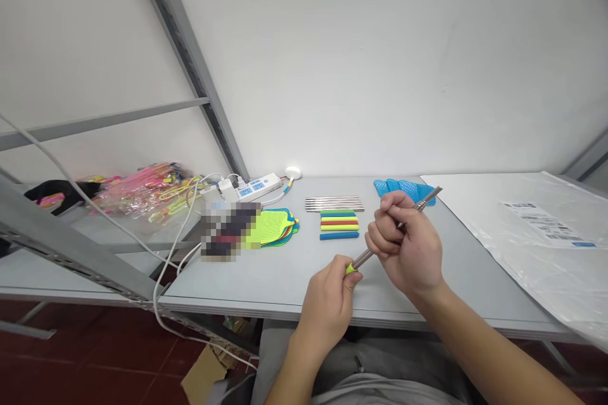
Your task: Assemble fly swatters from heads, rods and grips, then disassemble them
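My left hand is closed around a yellow-green sleeve, of which only a short end shows. A shiny metal rod runs up and right from that sleeve. Higher on the rod, my right hand grips it with curled fingers, and its thin stepped tip sticks out past the fist. Behind the hands lies a row of metal rods. In front of that row are several coloured sleeves in green, blue, yellow and red. Blue perforated fly swatter heads lie partly behind my right hand.
Yellow-green and other coloured fly swatter heads are stacked left of the sleeves, beside a blurred-out patch. A power strip with white cables sits by the metal shelf post. White plastic sheeting covers the table's right side.
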Tool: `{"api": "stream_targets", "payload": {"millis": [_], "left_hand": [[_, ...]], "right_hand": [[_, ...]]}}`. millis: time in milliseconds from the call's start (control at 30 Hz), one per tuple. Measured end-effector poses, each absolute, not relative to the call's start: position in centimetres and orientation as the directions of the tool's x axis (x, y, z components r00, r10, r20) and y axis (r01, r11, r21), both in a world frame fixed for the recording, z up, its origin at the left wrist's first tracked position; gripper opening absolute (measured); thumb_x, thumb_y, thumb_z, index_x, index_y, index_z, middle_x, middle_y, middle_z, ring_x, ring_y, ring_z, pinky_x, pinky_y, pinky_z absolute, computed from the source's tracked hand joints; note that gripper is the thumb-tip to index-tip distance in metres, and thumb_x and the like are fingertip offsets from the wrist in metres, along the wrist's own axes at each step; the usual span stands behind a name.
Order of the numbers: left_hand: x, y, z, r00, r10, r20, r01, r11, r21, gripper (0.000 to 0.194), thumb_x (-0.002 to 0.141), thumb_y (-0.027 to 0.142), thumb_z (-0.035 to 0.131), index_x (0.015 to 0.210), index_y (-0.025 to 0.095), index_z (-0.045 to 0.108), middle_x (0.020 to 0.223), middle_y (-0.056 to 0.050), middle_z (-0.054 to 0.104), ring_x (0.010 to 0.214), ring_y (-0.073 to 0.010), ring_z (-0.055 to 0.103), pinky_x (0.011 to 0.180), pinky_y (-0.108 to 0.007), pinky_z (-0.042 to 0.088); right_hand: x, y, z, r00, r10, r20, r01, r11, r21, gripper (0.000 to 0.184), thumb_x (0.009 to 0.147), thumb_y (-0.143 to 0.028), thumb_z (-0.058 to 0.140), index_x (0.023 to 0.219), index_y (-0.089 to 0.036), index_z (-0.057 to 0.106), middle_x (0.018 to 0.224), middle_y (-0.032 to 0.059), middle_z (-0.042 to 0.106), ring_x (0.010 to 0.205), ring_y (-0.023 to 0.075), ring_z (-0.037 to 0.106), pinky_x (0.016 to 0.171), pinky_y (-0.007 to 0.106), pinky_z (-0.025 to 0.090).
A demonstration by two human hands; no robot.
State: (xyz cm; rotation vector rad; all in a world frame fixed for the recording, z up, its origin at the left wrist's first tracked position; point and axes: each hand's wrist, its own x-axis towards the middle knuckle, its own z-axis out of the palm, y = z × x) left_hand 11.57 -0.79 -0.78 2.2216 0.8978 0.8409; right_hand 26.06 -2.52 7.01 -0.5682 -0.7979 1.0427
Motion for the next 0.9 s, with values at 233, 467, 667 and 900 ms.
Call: {"api": "stream_targets", "payload": {"millis": [233,467,667,900], "left_hand": [[13.3,-0.9,0.7,0.499,0.789,0.358,0.150,-0.485,0.861,0.022,0.102,0.031,0.033,0.092,0.021,0.049,0.079,0.000,0.054,0.070,-0.0144,0.049,0.063,-0.026,0.037],[16.0,-1.7,1.0,0.459,0.844,0.278,0.021,-0.323,0.946,0.023,0.101,0.037,0.037,0.098,0.020,0.052,0.085,-0.001,0.056,0.074,-0.0142,0.049,0.068,-0.026,0.041],[16.5,-2.8,0.5,0.486,0.826,0.286,0.039,-0.347,0.937,0.022,0.100,0.035,0.038,0.098,0.020,0.054,0.095,-0.006,0.061,0.086,-0.0193,0.055,0.078,-0.031,0.045],[16.3,-2.2,0.9,0.473,0.847,0.242,0.017,-0.283,0.959,0.027,0.098,0.038,0.040,0.100,0.018,0.058,0.091,-0.006,0.066,0.082,-0.0194,0.058,0.080,-0.032,0.049]], "right_hand": [[25.1,-2.8,6.8,0.024,0.958,0.284,-0.331,0.276,-0.902,0.012,0.091,-0.023,0.048,0.089,-0.023,0.060,0.055,-0.0082,0.035,0.048,0.0093,0.036,0.053,0.025,0.039],[27.2,-3.6,8.9,0.217,0.926,0.310,-0.257,0.360,-0.897,0.013,0.089,-0.028,0.058,0.101,-0.028,0.062,0.065,-0.0054,0.041,0.056,0.0112,0.043,0.057,0.027,0.043],[26.5,-3.8,8.3,0.220,0.934,0.280,-0.225,0.328,-0.918,0.035,0.093,-0.042,0.054,0.066,-0.021,0.057,0.049,-0.0072,0.025,0.045,0.0087,0.022,0.043,0.025,0.020],[25.3,-2.4,7.7,0.231,0.930,0.285,-0.133,0.320,-0.938,0.044,0.090,-0.051,0.057,0.059,-0.021,0.046,0.048,-0.0064,0.030,0.044,0.0087,0.025,0.042,0.026,0.018]]}}
